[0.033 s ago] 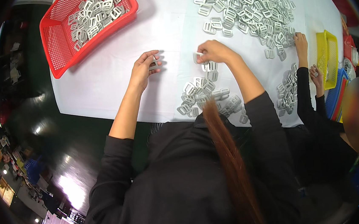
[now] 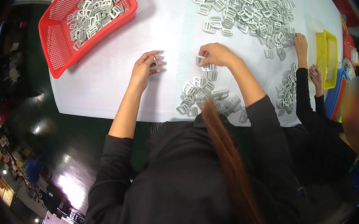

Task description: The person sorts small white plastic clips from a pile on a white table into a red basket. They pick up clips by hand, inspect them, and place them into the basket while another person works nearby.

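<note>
Above the white tabletop my left hand (image 2: 145, 68) is closed on a grey slide buckle (image 2: 154, 64), thumb and fingers at its edges. My right hand (image 2: 219, 54) pinches another grey slide buckle (image 2: 200, 60) between thumb and fingertips. Just under that hand a few loose buckles (image 2: 212, 75) lie on the cloth. They lead down to a small pile of buckles (image 2: 199, 89) near the table's front edge, partly covered by a hanging length of brown hair (image 2: 222, 142). A large heap of the same buckles (image 2: 251, 7) spreads over the far right.
A red perforated basket (image 2: 66, 64) holding many buckles stands at the far left of the white-covered table (image 2: 113, 83). On the right, a co-worker's hand (image 2: 301, 45) touches the big heap, beside another small pile (image 2: 287, 89). Beyond are a yellow basket (image 2: 327, 58) and blue trays (image 2: 337, 89).
My right hand has shifted very slightly toward me and to the right, still pinching its buckle. My left hand has stayed in place.
</note>
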Demonstrator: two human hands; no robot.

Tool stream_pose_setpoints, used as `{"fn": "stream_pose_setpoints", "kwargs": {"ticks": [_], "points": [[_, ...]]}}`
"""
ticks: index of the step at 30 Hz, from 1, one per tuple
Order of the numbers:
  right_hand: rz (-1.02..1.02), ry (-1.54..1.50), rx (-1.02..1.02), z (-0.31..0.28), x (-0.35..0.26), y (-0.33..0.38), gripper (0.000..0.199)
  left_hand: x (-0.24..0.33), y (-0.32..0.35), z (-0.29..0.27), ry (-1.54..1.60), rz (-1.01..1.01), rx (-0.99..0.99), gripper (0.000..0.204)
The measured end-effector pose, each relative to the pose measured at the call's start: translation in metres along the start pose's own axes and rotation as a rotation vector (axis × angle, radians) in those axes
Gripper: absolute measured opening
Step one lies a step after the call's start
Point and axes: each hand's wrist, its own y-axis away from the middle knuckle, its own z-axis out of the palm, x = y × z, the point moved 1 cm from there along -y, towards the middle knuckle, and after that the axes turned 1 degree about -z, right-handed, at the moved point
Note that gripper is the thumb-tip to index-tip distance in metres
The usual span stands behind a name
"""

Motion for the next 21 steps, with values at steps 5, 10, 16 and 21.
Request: {"fn": "stream_pose_setpoints", "kwargs": {"ticks": [5,10,16,21], "points": [[0.036,0.087,-0.145,0.012,-0.006,0.031,0.033,-0.008,-0.007,0.016,-0.024,-0.032,-0.068,0.024],[0.205,0.096,0.399,-0.024,0.004,-0.004,0.038,0.001,-0.016,0.039,0.072,-0.012,-0.148,0.022],[0.072,0.325,0.578,-0.054,0.029,-0.028,0.049,0.012,-0.018,0.054,0.065,0.014,-0.151,0.023],[0.073,0.282,0.466,-0.045,0.034,-0.021,0.038,0.004,-0.049,0.089,-0.464,0.208,-0.169,0.028]]}}
